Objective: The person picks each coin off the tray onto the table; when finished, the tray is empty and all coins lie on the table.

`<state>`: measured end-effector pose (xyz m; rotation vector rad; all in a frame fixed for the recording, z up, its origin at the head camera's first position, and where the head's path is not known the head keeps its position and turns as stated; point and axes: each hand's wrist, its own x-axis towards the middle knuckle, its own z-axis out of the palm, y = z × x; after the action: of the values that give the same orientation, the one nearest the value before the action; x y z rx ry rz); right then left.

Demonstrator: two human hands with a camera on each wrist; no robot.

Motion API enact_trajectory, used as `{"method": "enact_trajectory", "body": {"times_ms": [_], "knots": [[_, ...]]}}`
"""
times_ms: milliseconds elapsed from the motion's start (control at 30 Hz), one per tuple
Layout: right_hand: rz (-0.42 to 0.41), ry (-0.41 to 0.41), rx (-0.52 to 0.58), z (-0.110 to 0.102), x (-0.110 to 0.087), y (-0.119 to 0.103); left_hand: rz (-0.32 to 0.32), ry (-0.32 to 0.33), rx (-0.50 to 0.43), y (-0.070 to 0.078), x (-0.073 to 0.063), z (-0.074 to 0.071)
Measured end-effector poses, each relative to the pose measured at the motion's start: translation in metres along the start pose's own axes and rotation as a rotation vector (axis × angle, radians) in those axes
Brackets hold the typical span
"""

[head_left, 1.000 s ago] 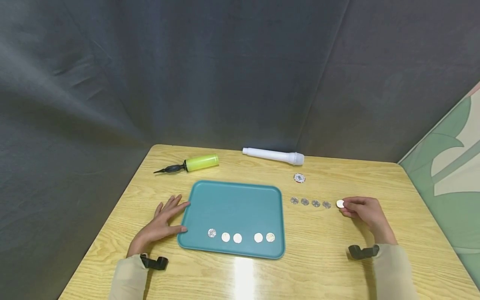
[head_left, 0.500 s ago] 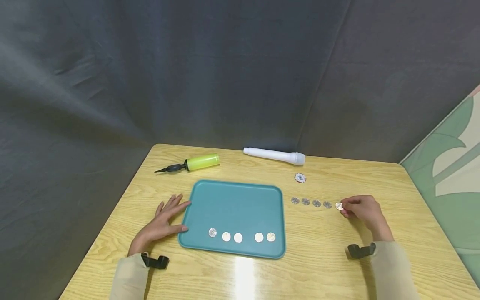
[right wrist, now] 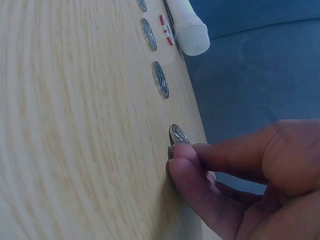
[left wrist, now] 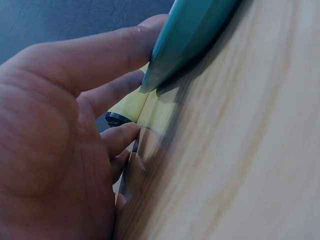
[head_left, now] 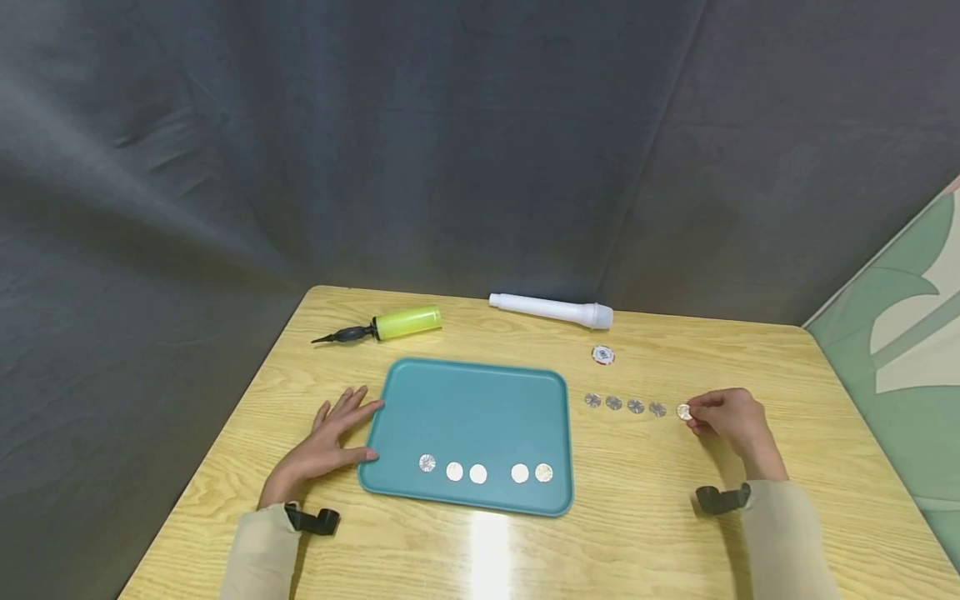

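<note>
My right hand [head_left: 729, 421] pinches a silver coin [head_left: 684, 412] between thumb and fingers, at the right end of a row of coins. In the right wrist view that coin [right wrist: 178, 135] is slightly tilted, close over the wood, its lower part covered by fingertips. The nearest coin [head_left: 657, 409] of the row lies flat just to its left. My left hand [head_left: 318, 454] has its fingers spread at the left side of a teal tray [head_left: 465, 363], thumb and index fingertip at the rim. Several silver coins, one of them leftmost [head_left: 427, 463], lie along the tray's near side.
A poker chip [head_left: 603, 355] lies behind the coin row. Farther back is a white toy microphone [head_left: 551, 308]. A yellow-green hand pump [head_left: 405, 322] with a black nozzle lies behind the tray, on the left. Dark cloth [head_left: 480, 150] hangs behind the wooden table [head_left: 600, 550].
The pinched coin has tilted, its bright glare giving way to a visible pattern, and stays near the row's right end. My left hand holds its place at the tray.
</note>
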<state>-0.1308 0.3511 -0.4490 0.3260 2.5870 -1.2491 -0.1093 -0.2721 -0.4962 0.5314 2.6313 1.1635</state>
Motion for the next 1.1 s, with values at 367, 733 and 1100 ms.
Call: {"method": "enact_trajectory", "body": {"times_ms": [367, 733, 1100], "knots": [[0.002, 0.023, -0.016, -0.002, -0.003, -0.001, -0.004, -0.005, 0.002, 0.0, 0.001, 0.0], [-0.093, 0.085, 0.025, -0.005, -0.014, -0.02, 0.01, 0.003, -0.009, 0.002, 0.0, -0.001], [-0.193, 0.057, 0.104, 0.015, -0.035, -0.056, 0.006, 0.003, -0.007, 0.001, -0.001, -0.001]]}}
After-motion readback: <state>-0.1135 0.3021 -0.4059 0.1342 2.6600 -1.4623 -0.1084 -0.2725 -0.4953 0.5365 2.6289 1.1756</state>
